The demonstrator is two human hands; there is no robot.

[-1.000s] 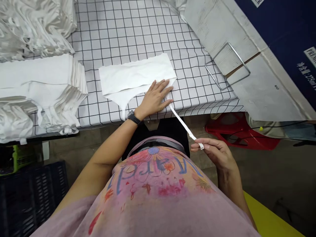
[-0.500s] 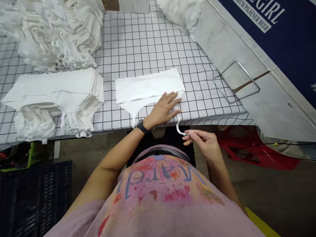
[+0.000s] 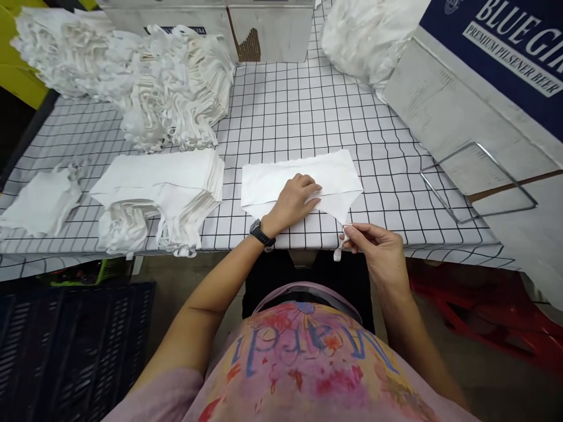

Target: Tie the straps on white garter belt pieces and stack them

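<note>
A white strappy top (image 3: 303, 170) lies flat on the checked tablecloth near its front edge, the straps toward me. My left hand (image 3: 295, 202), a black watch on its wrist, rests on the middle of the fabric. Its fingers are slightly bent, with the thumb apart. At the garment's lower right corner, my right hand (image 3: 373, 249) pinches the shoulder strap (image 3: 338, 253) between thumb and fingertips. A short loop of that strap hangs below the fingers. The other strap is mostly hidden behind my left wrist.
To the left sits a neat stack of similar white tops (image 3: 158, 176), with a larger heap (image 3: 176, 88) behind it and a small pile (image 3: 41, 199) further left. On the right, a wire frame (image 3: 479, 181) stands by a beer carton (image 3: 440, 105). A white bundle (image 3: 369, 41) lies behind.
My left hand has shifted from the right strap's base to the middle of the fabric, fingers less spread. My right hand has brought the strap up to the garment's corner. The view has shifted left.
</note>
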